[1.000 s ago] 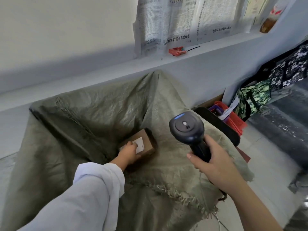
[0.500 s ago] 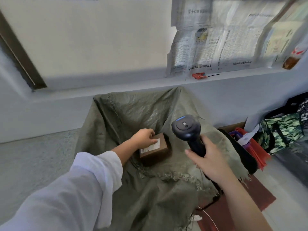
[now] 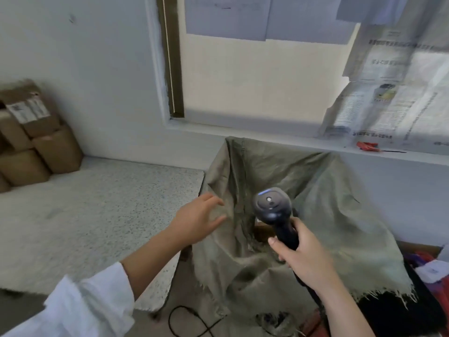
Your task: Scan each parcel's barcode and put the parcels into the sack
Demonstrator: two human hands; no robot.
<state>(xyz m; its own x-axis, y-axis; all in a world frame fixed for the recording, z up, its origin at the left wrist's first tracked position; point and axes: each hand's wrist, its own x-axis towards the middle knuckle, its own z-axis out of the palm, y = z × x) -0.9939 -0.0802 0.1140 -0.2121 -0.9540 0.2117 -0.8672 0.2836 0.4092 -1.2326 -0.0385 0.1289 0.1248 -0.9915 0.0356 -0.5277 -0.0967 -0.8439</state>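
Loose-fingered and empty, my left hand (image 3: 196,221) hangs just beside the sack (image 3: 328,190), my right hand (image 3: 306,259) clenches the scanner (image 3: 272,205), so I'd swing well left of the empty palm to the stacked parcels (image 3: 36,142), lifting one label-up for a clean scan.

No print can be read: headlines and columns on the newspaper sheets (image 3: 401,93) over the window are blurred, as is the white shipping label (image 3: 28,110) on the topmost stacked parcel (image 3: 17,92).
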